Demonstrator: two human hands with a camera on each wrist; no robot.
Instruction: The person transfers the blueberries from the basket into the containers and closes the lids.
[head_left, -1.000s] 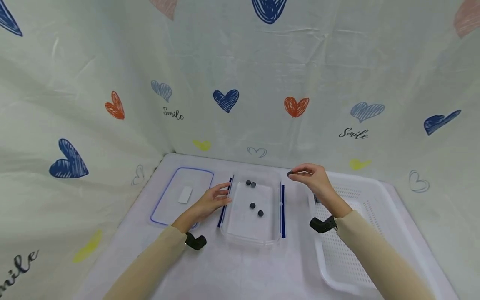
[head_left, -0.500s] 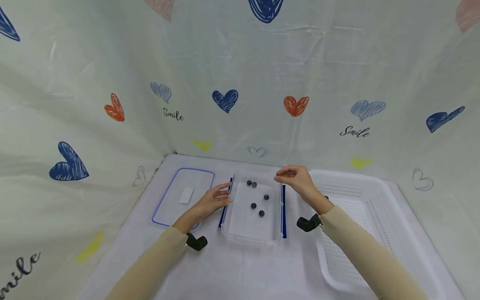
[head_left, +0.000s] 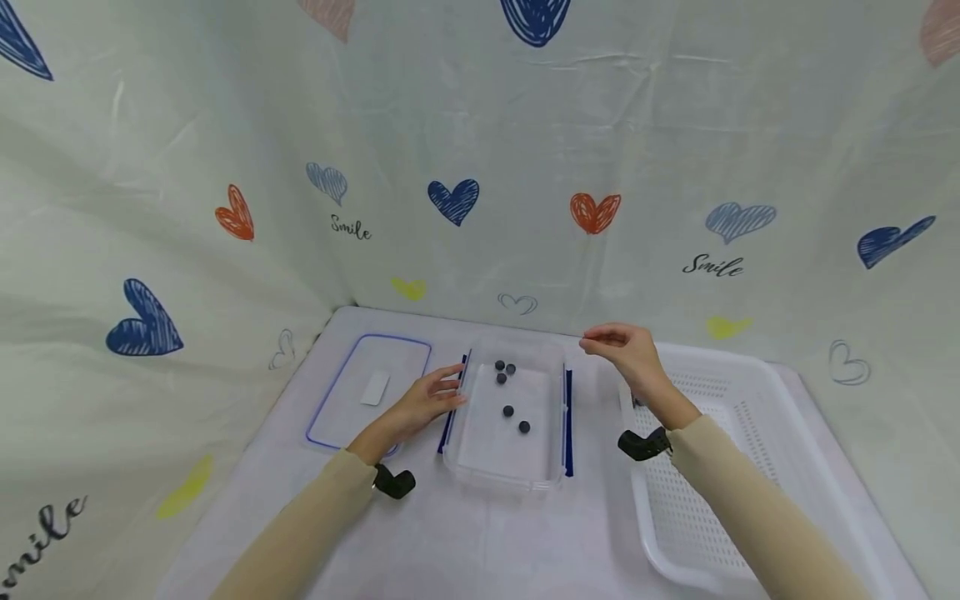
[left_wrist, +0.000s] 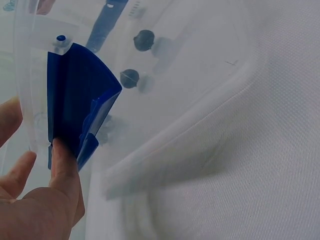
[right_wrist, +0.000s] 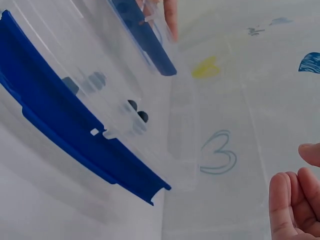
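Several small dark balls (head_left: 508,411) lie apart and in a cluster on the floor of a clear plastic box (head_left: 498,482) with blue side latches. My left hand (head_left: 427,403) touches the box's left side; in the left wrist view its fairly straight fingers meet the rim and the hanging blue latch (left_wrist: 77,95). Up and to the right of the box, clear of it, hovers my right hand (head_left: 626,354). Its fingers are loosely bent, and the right wrist view shows a gap between them and the thumb (right_wrist: 311,154), with nothing held.
A clear lid with a blue rim (head_left: 309,417) lies left of the box, a white rectangle (head_left: 375,388) on it. To the right stands a white perforated basket (head_left: 645,525), partly under the right forearm. A heart-patterned sheet (head_left: 517,250) hangs behind the table.
The ball that my right hand pinched is now in the box; it has rolled left to the back cluster. The right hand went left over the box, then back right. My left hand stayed put.
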